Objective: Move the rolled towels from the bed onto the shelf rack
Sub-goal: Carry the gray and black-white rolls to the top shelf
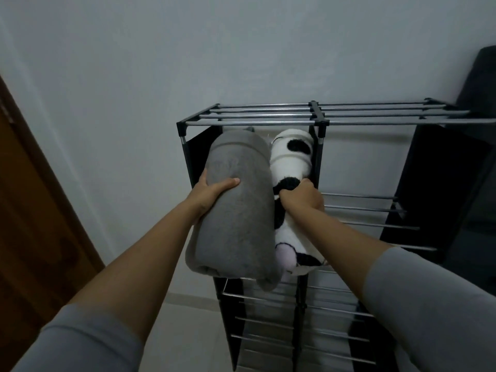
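A thick grey rolled towel (236,210) lies lengthwise in the upper left compartment of the black metal shelf rack (316,119), its near end sticking out past the front. My left hand (212,194) grips its left side. Beside it, to the right, sits a white rolled towel with black patches (291,157), also partly inside the same compartment. My right hand (303,196) is closed on the middle of that towel. The bed is out of view.
The rack has steel-bar tiers below (268,326) and to the right (370,210), with dark fabric sides. A wooden door (32,224) stands at the left. A dark object (477,84) leans at the rack's far right. A pale wall is behind.
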The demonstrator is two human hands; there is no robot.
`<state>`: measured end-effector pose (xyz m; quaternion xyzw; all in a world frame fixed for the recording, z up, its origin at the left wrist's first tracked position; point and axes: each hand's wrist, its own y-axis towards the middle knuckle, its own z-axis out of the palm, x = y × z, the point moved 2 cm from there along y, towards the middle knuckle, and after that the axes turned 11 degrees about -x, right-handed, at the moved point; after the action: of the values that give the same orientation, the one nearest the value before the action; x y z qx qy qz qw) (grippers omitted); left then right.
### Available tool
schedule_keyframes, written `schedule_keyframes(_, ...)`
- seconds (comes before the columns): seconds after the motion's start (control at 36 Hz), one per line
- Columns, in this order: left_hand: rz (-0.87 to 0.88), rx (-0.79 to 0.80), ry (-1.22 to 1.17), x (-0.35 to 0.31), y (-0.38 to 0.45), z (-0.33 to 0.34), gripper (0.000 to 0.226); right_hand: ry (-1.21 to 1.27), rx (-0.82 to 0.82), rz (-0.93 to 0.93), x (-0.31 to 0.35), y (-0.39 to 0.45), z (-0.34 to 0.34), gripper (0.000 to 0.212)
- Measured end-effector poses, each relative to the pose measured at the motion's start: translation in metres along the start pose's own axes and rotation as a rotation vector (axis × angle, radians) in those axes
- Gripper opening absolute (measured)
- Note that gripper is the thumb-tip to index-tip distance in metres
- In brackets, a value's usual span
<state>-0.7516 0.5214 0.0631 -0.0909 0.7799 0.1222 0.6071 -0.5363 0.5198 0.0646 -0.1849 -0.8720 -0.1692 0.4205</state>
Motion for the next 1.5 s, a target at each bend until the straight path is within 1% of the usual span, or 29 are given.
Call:
schedule_keyframes(0.17,0.020,0.041,0.038,-0.004,0.050,0.005,0.100,-0.077,-0.087,0.024,0.024,0.017,0.022,0.055)
schedule_keyframes(0.19,0.015,0.041,0.047,-0.004,0.055,0.006,0.103,-0.091,-0.093,0.027,0.027,0.019,0.024,0.055)
schedule_keyframes(0.25,-0.017,0.052,0.075,-0.003,0.071,0.007,0.118,-0.117,-0.112,0.037,0.034,0.027,0.034,0.053)
schedule_keyframes(0.36,-0.015,0.092,0.110,0.001,0.094,0.013,0.119,-0.191,-0.131,0.064,0.041,0.039,0.048,0.050)
schedule_keyframes(0.47,-0.022,0.117,0.149,0.012,0.116,0.024,0.107,-0.274,-0.121,0.104,0.040,0.052,0.064,0.049)
schedule_keyframes(0.53,-0.034,0.119,0.222,0.019,0.125,0.031,0.102,-0.337,-0.072,0.122,0.036,0.057,0.072,0.049)
schedule_keyframes(0.61,-0.033,0.162,0.391,0.027,0.133,0.045,0.101,-0.418,0.053,0.176,0.026,0.067,0.087,0.061)
schedule_keyframes(0.67,-0.001,0.168,0.482,0.025,0.137,0.053,0.100,-0.421,0.102,0.210,0.020,0.074,0.093,0.072)
schedule_keyframes(0.78,0.010,0.205,0.566,0.024,0.146,0.067,0.103,-0.453,0.121,0.202,0.009,0.086,0.105,0.088)
schedule_keyframes(0.94,0.006,0.198,0.626,0.033,0.156,0.072,0.102,-0.504,0.126,0.161,-0.003,0.096,0.119,0.098)
schedule_keyframes(1.28,-0.024,0.228,0.644,0.034,0.160,0.071,0.099,-0.497,0.082,0.127,-0.006,0.094,0.117,0.101)
schedule_keyframes(1.39,-0.026,0.222,0.637,0.033,0.159,0.071,0.101,-0.480,0.035,0.086,-0.007,0.088,0.112,0.096)
schedule_keyframes(1.5,0.010,0.177,0.626,0.030,0.152,0.067,0.097,-0.463,0.024,0.026,-0.004,0.076,0.108,0.090)
